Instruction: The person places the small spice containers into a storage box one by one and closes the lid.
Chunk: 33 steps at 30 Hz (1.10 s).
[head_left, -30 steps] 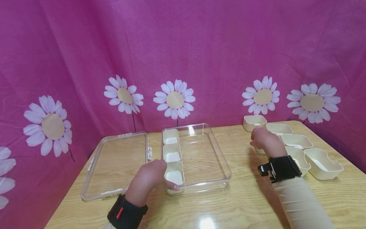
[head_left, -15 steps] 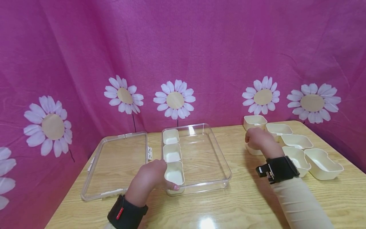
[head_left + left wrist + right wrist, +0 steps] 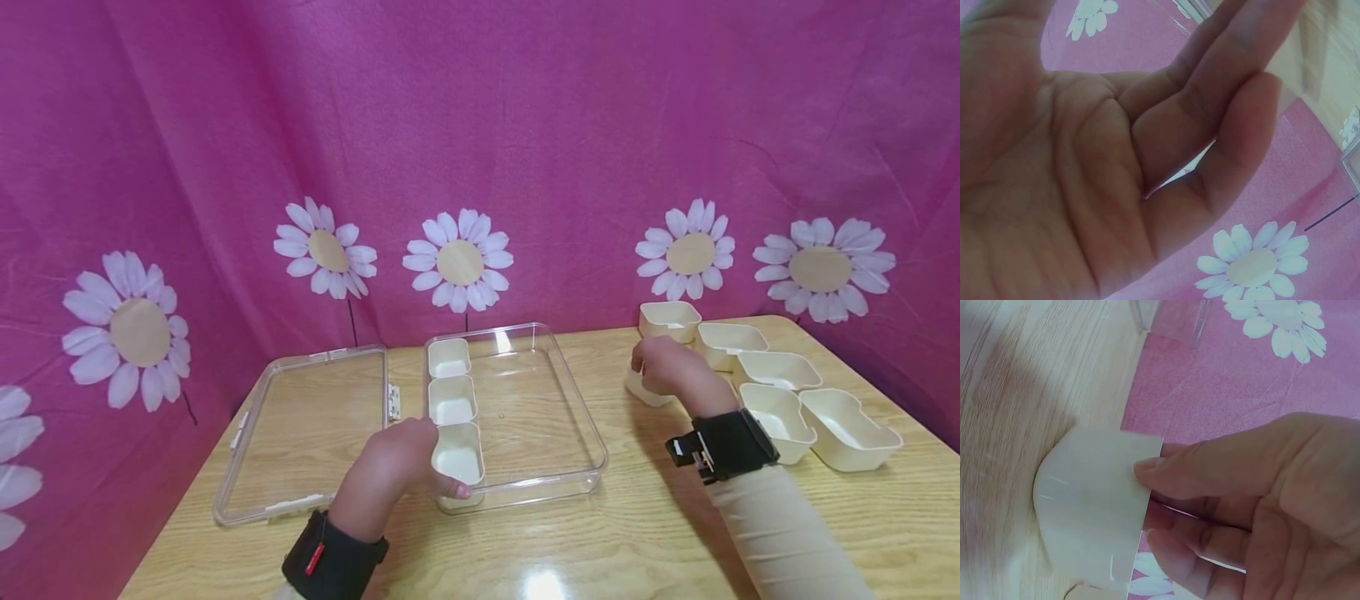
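In the head view my left hand [image 3: 397, 462] rests at the near left corner of a clear plastic box [image 3: 517, 492], its thumb along the front wall. The left wrist view shows this hand's fingers extended [image 3: 1210, 87] and the palm bare. Three small cream cups [image 3: 452, 400] stand in a row along the box's left side. To the right of the box, my right hand [image 3: 675, 375] pinches another small cream cup [image 3: 1094, 506] by its rim, thumb on one side and fingers behind. The cup's base is close over the wooden table, and the hand partly covers it in the head view.
A clear lid [image 3: 307, 433] with white clips lies left of the box. Several cream cups, among them a rectangular one [image 3: 780, 371] and a notched one [image 3: 847, 429], stand at the table's right. Behind the table [image 3: 570, 558] hangs a pink curtain [image 3: 555, 167] with white daisies.
My right hand has moved a little to the left, bringing the small cup away from the group of cups. The left hand and the box have stayed in place.
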Tool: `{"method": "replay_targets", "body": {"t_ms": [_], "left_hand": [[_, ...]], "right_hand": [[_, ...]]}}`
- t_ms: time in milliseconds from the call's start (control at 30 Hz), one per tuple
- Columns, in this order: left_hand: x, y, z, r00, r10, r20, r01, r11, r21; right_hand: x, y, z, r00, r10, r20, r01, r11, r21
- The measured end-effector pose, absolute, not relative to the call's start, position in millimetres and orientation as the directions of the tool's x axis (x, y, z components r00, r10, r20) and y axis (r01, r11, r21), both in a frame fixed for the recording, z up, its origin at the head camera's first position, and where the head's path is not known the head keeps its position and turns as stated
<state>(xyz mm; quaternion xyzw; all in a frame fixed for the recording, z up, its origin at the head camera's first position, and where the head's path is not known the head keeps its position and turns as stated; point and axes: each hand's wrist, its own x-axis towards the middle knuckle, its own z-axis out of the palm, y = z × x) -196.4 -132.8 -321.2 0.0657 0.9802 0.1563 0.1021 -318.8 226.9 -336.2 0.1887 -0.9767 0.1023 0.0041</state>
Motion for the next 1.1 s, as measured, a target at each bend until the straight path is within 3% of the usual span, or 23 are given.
{"method": "replay_targets", "body": {"t_ms": [700, 1100], "left_hand": [[-197, -132, -322, -0.97, 0.149, -0.193, 0.088, 0.952, 0.293], [-196, -131, -321, -0.97, 0.146, -0.193, 0.086, 0.953, 0.29]], "right_hand": [[-322, 225, -338, -0.913, -0.397, 0.097, -0.409, 0.896, -0.173], [-314, 213, -327, -0.888, -0.388, 0.249, -0.438, 0.876, -0.199]]}}
